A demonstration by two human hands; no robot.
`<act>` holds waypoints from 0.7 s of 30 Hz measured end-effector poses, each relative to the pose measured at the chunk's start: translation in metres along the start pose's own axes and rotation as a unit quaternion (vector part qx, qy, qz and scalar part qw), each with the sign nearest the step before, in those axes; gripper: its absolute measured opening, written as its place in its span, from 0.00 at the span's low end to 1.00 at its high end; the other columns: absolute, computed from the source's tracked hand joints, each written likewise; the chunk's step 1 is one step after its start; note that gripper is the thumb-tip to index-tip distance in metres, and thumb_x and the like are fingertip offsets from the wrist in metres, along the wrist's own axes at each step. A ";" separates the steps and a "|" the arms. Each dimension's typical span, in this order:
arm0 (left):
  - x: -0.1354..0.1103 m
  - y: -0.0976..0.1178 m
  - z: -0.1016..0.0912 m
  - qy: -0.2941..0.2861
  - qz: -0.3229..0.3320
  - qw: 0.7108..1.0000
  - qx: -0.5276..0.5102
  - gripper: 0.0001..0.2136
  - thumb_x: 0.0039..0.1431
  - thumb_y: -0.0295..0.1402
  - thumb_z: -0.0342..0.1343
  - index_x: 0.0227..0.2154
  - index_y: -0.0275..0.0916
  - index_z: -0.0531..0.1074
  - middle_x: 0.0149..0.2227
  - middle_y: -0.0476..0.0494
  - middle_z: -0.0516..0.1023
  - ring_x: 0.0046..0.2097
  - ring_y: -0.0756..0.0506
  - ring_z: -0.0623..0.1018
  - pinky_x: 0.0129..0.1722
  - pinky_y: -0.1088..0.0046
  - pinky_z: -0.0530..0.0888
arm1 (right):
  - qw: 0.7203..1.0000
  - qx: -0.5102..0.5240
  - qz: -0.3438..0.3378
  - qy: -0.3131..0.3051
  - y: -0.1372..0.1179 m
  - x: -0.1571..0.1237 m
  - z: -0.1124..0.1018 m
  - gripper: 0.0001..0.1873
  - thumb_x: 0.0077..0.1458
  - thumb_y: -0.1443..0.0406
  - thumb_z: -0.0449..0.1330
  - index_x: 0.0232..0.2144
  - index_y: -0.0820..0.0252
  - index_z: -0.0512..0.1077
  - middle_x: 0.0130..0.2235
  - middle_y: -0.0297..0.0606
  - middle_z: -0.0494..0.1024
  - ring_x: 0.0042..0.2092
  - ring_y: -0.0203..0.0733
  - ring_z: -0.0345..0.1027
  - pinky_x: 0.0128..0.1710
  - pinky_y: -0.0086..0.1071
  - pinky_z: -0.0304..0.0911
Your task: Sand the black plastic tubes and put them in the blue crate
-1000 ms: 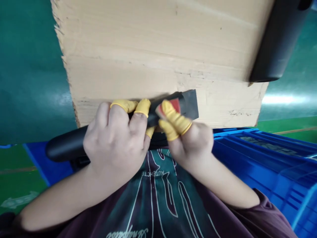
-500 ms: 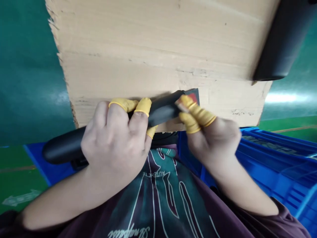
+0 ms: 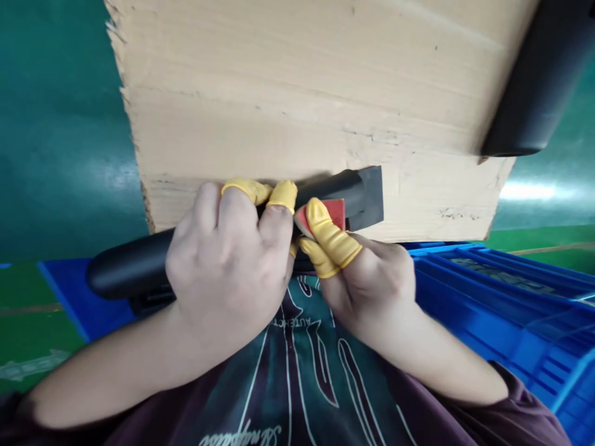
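A long black plastic part (image 3: 127,263) lies slantwise across the near edge of the cardboard, its rounded end to the left and its flat, squared end to the right. My left hand (image 3: 230,248) is closed around its middle from above, with yellow finger cots on the fingertips. In my right hand (image 3: 367,269), also wearing yellow finger cots, a small red pad (image 3: 335,212) that looks like folded sandpaper is pinched. The pad is at the near side of the black part, close to my left fingertips. My left palm hides the part's middle.
A torn-edged cardboard sheet (image 3: 279,136) covers the green table (image 3: 56,155). Another black plastic part (image 3: 530,93) rests at the far right. Blue crates (image 3: 506,310) stand below the table edge on the right, and something blue (image 3: 69,291) is at the left.
My right hand has moved left and slightly nearer along the black part with the red pad, baring its squared end. My left hand keeps its hold; the view has shifted slightly.
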State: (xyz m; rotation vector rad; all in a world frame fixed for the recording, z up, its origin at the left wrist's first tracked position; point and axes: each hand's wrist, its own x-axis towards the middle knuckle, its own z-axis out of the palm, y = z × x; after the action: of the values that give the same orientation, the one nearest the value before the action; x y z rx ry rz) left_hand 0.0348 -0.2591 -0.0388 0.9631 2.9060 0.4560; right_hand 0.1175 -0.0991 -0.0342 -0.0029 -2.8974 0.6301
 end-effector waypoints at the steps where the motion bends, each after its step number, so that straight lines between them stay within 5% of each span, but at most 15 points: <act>1: 0.001 0.000 0.000 -0.008 -0.004 1.000 -0.013 0.05 0.55 0.31 0.58 0.26 0.44 0.68 0.26 0.45 0.62 0.32 0.42 0.70 0.26 0.65 0.60 | 1.000 -0.002 -0.010 -0.012 0.001 0.000 -0.001 0.17 0.62 0.66 0.57 0.53 0.58 0.76 0.25 0.35 0.81 0.19 0.39 0.69 0.15 0.31 0.62; 6: 0.005 0.001 -0.002 -0.035 -0.043 0.997 -0.057 0.07 0.53 0.31 0.60 0.24 0.43 0.67 0.26 0.46 0.61 0.33 0.41 0.71 0.29 0.65 0.63 | 0.999 -0.018 0.043 0.027 0.003 0.003 -0.003 0.16 0.64 0.66 0.58 0.53 0.55 0.77 0.29 0.35 0.84 0.21 0.38 0.73 0.20 0.29 0.70; 11: 0.007 0.002 -0.001 -0.033 -0.055 0.994 -0.087 0.09 0.51 0.31 0.61 0.22 0.42 0.65 0.26 0.47 0.60 0.33 0.41 0.71 0.30 0.64 0.63 | 1.000 -0.025 0.003 0.013 0.003 0.001 -0.002 0.17 0.64 0.66 0.58 0.53 0.58 0.77 0.25 0.35 0.82 0.18 0.38 0.70 0.15 0.30 0.65; 15: 0.004 0.000 0.000 -0.029 -0.032 0.995 -0.086 0.08 0.54 0.33 0.60 0.25 0.43 0.66 0.26 0.47 0.60 0.34 0.41 0.71 0.31 0.64 0.64 | 0.999 -0.011 0.027 0.016 0.005 0.002 -0.003 0.18 0.64 0.67 0.58 0.54 0.51 0.76 0.35 0.36 0.86 0.28 0.41 0.79 0.26 0.30 0.75; 21: 0.002 0.000 0.002 -0.013 -0.025 0.997 -0.065 0.05 0.54 0.32 0.58 0.26 0.43 0.67 0.27 0.45 0.62 0.35 0.41 0.70 0.31 0.65 0.64 | 1.000 0.007 -0.005 0.016 0.003 -0.001 0.003 0.20 0.62 0.67 0.59 0.55 0.55 0.76 0.27 0.35 0.82 0.22 0.40 0.74 0.21 0.31 0.70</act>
State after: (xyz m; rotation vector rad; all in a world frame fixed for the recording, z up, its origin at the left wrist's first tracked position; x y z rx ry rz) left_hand 0.0336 -0.2578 -0.0405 0.8699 2.8290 0.6167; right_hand 0.1180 -0.0975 -0.0379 0.0044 -2.8612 0.6413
